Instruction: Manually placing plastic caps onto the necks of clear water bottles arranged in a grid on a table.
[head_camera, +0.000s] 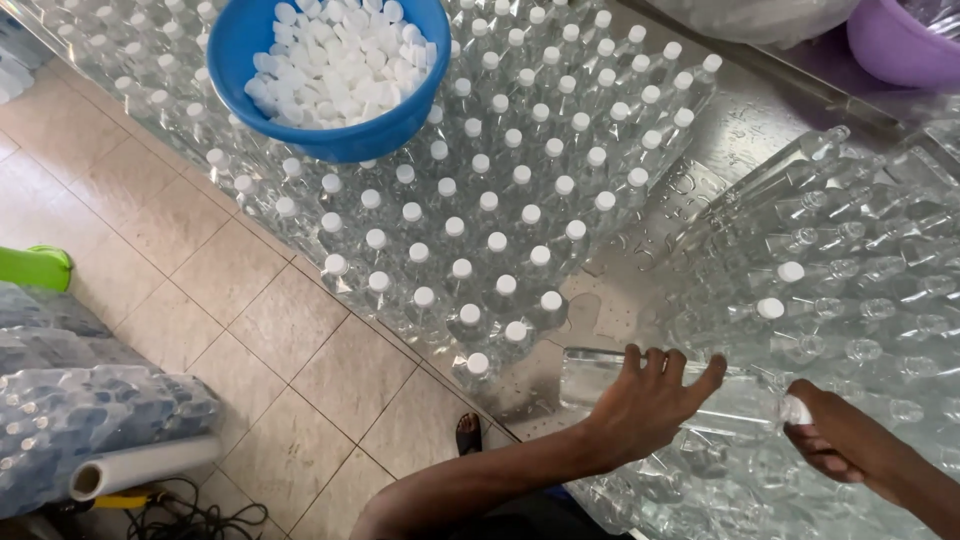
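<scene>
I am seeing my left hand (650, 395) gripping a clear plastic bottle (600, 375) lying sideways on the wet metal table (730, 140), while my right hand (845, 440) is pinching a white cap (797, 410) at its neck. Rows of capped upright bottles (480, 200) are crowding the left, a blue bowl of caps (340, 70) sitting on them. Uncapped bottles (850, 260) are lying heaped just beyond my hands.

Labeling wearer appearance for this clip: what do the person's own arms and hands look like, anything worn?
Both hands are bare: the left hand and right hand show no gloves, rings, or watch. Both forearms are uncovered as far as the frame shows, with no sleeves, wristbands, cables or markings visible.
</scene>
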